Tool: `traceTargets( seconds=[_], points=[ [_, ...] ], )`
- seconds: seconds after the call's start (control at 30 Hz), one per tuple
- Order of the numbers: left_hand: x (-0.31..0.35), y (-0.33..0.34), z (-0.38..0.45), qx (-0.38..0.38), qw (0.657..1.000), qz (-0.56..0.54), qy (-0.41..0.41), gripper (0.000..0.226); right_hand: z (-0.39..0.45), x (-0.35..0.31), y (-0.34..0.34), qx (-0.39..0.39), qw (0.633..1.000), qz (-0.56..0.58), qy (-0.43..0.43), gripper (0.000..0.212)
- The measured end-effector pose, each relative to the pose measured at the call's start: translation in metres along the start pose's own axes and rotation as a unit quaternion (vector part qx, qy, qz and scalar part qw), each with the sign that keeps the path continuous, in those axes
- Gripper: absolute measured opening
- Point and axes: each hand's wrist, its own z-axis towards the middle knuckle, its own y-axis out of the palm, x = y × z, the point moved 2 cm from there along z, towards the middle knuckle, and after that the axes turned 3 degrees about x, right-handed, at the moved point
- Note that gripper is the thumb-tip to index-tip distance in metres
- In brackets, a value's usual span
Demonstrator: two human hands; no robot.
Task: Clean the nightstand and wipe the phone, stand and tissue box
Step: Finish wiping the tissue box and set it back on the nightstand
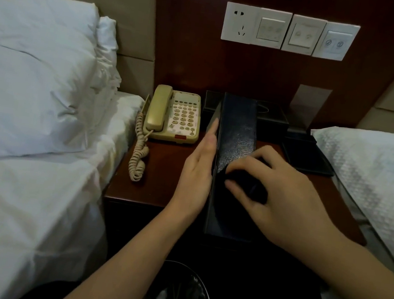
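No legible text; phone (173, 115) keypad digits blurred.

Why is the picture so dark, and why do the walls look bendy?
Head view: dim room light, so the dark box and dark cloth under the right hand blur together; the wide-angle lens bends edges near the switch panel; white pillow looks brightest.

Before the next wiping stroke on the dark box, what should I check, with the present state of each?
1. Left hand steadies the long dark leather-look box: ok, straight fingers lie flat along its left side.
2. Right hand holds the dark cloth on the box top: ok.
3. Box lifted or resting on the dark wooden nightstand: cannot tell.
4. Beige corded telephone apart from the box: ok.
5. Box top wiped all over: cannot tell.
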Motion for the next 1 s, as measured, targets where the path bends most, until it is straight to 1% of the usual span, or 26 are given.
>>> traceTargets(
  seconds=[0.2,0.3,0.4,0.5,0.57,0.63,0.73,0.77,0.83,0.9,0.97,1.0],
  points=[
    [-0.008,-0.013,-0.014,-0.038,0.999,0.017,-0.003,0.050,-0.003,-0.005,0.007,-0.001,1.000,-0.005,0.016,0.023],
    [-0.016,-0.012,-0.039,-0.031,0.999,-0.040,0.005,0.054,0.003,-0.006,0.009,-0.003,1.000,-0.008,0.014,0.026],
    [-0.019,-0.007,-0.051,-0.009,0.995,-0.103,0.012,0.051,0.007,-0.011,0.010,-0.012,1.000,-0.010,0.009,0.028],
    [-0.022,-0.006,-0.045,0.008,0.989,-0.147,-0.029,0.053,0.015,-0.012,0.009,-0.026,0.999,-0.020,0.023,0.031],
    [-0.023,-0.006,-0.041,0.022,0.990,-0.137,-0.040,0.059,0.021,-0.014,0.008,-0.036,0.999,-0.033,0.022,0.031],
    [-0.021,-0.005,-0.040,0.027,0.990,-0.130,-0.041,0.064,0.018,-0.021,0.005,-0.040,0.999,-0.019,0.000,0.031],
    [-0.019,-0.006,-0.041,0.013,0.991,-0.125,-0.038,0.062,0.000,-0.033,0.002,-0.092,0.995,0.023,-0.035,0.027],
    [-0.017,-0.005,-0.040,0.009,0.993,-0.116,-0.037,0.060,-0.004,-0.032,0.000,-0.098,0.994,0.031,-0.037,0.026],
    [-0.013,-0.005,-0.038,0.006,0.995,-0.096,-0.028,0.061,0.000,-0.025,-0.003,-0.087,0.995,0.035,-0.026,0.027],
    [-0.011,-0.005,-0.035,0.016,0.996,-0.085,-0.015,0.065,0.012,-0.018,-0.001,-0.058,0.998,0.022,-0.001,0.029],
    [-0.010,-0.004,-0.035,0.023,0.996,-0.083,-0.020,0.067,0.017,-0.015,0.002,-0.028,0.999,0.010,0.024,0.028],
    [-0.011,-0.005,-0.035,0.027,0.996,-0.080,-0.013,0.068,0.015,-0.016,0.003,-0.024,1.000,0.006,0.017,0.028]
  ],
)
